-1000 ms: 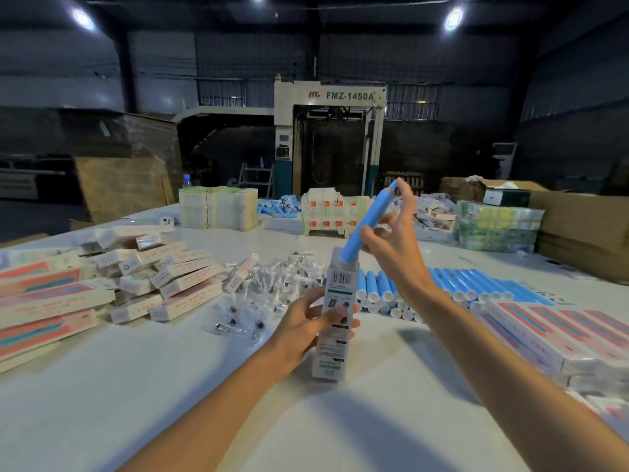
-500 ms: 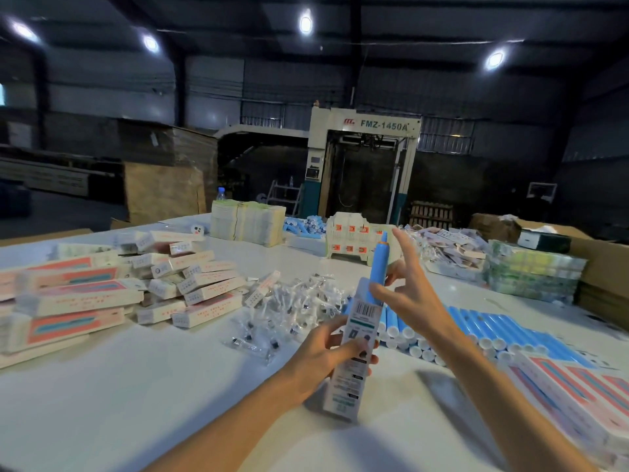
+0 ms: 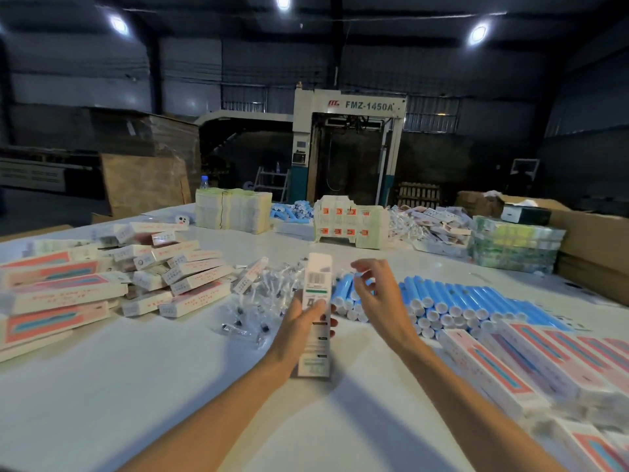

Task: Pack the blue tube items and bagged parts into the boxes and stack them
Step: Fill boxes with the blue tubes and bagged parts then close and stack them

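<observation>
On the table (image 3: 136,386), my left hand (image 3: 299,332) grips a box (image 3: 318,284) standing upright. Just right of the box my right hand (image 3: 377,301) hovers, fingers loosely curled and empty, over the blue tubes (image 3: 459,301). Bagged parts (image 3: 265,294) lie just left of the box.

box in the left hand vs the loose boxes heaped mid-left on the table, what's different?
Pose: the held box stands upright; the heaped boxes lie flat and criss-crossed. Support: the left hand grips the held box around its middle; the heaped boxes rest on the table and on each other. Face shown: the held box shows a barcode and green band; the heaped boxes show red print. Shared: both are slim, white, elongated cartons.
</observation>
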